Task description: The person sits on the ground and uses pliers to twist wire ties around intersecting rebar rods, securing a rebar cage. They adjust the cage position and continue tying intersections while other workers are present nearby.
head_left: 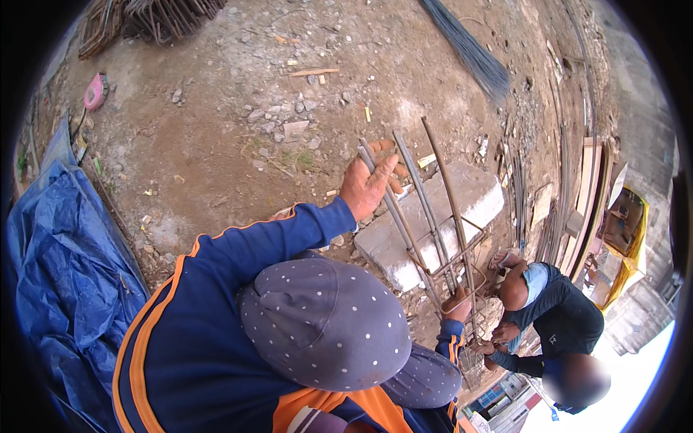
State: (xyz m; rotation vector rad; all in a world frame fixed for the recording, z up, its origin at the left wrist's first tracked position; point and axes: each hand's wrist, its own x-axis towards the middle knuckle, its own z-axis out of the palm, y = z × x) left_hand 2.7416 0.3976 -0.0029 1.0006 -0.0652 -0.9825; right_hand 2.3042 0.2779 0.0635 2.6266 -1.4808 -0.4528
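Observation:
Long steel rebars joined by square bent stirrups form a rebar cage [446,249] that slants away in front of me. Its far part rests over a pale concrete block [462,191]. My left hand [369,180] is at the far end, closed loosely around the leftmost rebar. Lower down, my right hand [456,303] is closed on the cage beside a stirrup; its fingers are partly hidden. At the cage's near end, a co-worker's hands [498,339] are on the bars, details unclear.
The co-worker in dark clothes [570,310] crouches at my right. A blue tarpaulin [72,267] lies left. A pink tape-measure-like object [94,92], thin wire bundle [473,50] and rusty stirrups [159,14] lie farther off. Planks [588,209] line the right side. Stones litter the soil.

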